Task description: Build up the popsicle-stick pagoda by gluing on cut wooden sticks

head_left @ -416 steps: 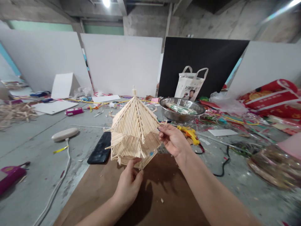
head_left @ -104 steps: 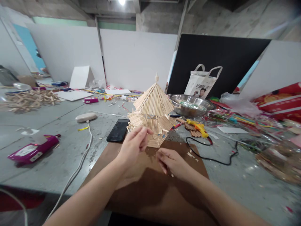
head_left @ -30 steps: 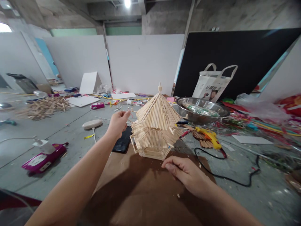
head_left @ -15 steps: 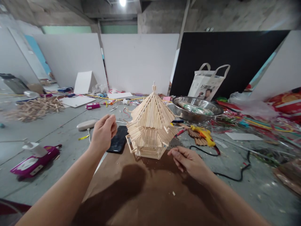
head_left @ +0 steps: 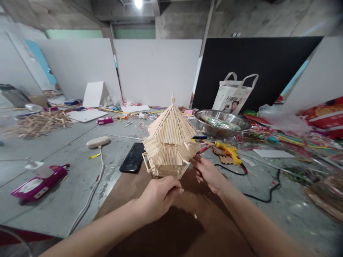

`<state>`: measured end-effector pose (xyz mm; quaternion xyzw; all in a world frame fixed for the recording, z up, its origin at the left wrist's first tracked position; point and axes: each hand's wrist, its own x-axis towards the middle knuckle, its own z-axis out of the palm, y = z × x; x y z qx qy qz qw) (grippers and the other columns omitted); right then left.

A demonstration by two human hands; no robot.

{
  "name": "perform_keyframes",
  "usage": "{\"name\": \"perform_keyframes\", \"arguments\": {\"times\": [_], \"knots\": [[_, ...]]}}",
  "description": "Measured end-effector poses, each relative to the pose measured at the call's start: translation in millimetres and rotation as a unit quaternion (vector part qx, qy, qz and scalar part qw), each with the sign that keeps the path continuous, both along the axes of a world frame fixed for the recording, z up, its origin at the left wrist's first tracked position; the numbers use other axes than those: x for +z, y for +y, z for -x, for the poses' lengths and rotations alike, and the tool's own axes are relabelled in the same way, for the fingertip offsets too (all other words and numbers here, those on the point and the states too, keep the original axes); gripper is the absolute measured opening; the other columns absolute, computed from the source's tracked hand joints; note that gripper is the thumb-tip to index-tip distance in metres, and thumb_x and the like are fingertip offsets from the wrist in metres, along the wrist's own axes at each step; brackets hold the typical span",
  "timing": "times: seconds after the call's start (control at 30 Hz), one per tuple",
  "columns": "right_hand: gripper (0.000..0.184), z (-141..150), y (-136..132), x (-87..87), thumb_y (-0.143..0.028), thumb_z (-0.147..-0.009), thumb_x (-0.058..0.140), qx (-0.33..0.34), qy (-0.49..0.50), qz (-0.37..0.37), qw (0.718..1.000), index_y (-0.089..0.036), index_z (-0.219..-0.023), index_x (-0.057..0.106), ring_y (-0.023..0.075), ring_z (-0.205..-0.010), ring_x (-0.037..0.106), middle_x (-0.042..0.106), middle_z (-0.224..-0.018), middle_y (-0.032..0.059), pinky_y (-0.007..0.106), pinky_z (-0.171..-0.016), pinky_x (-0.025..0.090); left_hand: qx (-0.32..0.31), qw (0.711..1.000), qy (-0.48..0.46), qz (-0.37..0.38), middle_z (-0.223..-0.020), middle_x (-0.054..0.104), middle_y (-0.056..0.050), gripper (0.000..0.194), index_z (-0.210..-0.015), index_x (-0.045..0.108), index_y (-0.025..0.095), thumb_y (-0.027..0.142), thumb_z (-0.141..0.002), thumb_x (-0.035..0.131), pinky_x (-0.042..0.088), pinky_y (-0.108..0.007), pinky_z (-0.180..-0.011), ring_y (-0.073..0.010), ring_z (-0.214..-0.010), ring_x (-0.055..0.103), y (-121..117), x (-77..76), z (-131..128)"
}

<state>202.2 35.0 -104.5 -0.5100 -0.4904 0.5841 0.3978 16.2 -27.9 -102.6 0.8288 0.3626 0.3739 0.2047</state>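
A model pavilion (head_left: 171, 142) built of thin wooden sticks, with a two-tiered pointed roof, stands upright on a brown board (head_left: 128, 192). My left hand (head_left: 162, 196) is closed in front of its base, thumb against the curled fingers; whatever they may pinch is hidden. Beside the lower right roof edge, my right hand (head_left: 209, 175) has its fingers bent together. Its fingertips are at the model's side, and I cannot tell whether they grip it or something small.
A black phone (head_left: 132, 157) lies left of the model, near a white corded device (head_left: 98, 142). To the right are a yellow glue gun (head_left: 230, 152), its black cord and a metal basin (head_left: 222, 132). Loose sticks (head_left: 43, 123) are heaped at far left, with a purple power strip (head_left: 40, 182) nearer.
My left hand has swung right and down from above the phone to the front of the model. My right hand has moved slightly up, closer to the model's right side.
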Motion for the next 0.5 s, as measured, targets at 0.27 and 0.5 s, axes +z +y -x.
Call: {"name": "perform_keyframes", "arguments": {"times": [0.27, 0.5], "knots": [[0.033, -3, -45, 22.7, -0.044, -0.078, 0.048, 0.076, 0.078, -0.044, 0.993, -0.016, -0.094, 0.056, 0.0102, -0.053, 0.055, 0.06, -0.064, 0.0013, 0.024, -0.054, 0.043, 0.046, 0.988, -0.12, 0.087, -0.082, 0.06, -0.006, 0.017, -0.089, 0.056, 0.015, 0.023, -0.083, 0.042, 0.043, -0.025, -0.067, -0.0122, -0.073, 0.054, -1, 5.3, -9], [0.041, 11, -77, 23.5, -0.044, -0.08, 0.046, 0.208, 0.092, -0.089, 0.97, -0.025, -0.117, 0.051, 0.0202, -0.109, 0.046, 0.053, -0.116, 0.0077, 0.037, -0.09, 0.037, -0.062, 0.828, -0.363, 0.422, -0.065, 0.056, 0.0, 0.031, -0.083, 0.055, 0.013, 0.037, -0.066, 0.064, 0.042, -0.021, -0.052, -0.009, -0.057, 0.052, -9, 16.1, -40]]}}
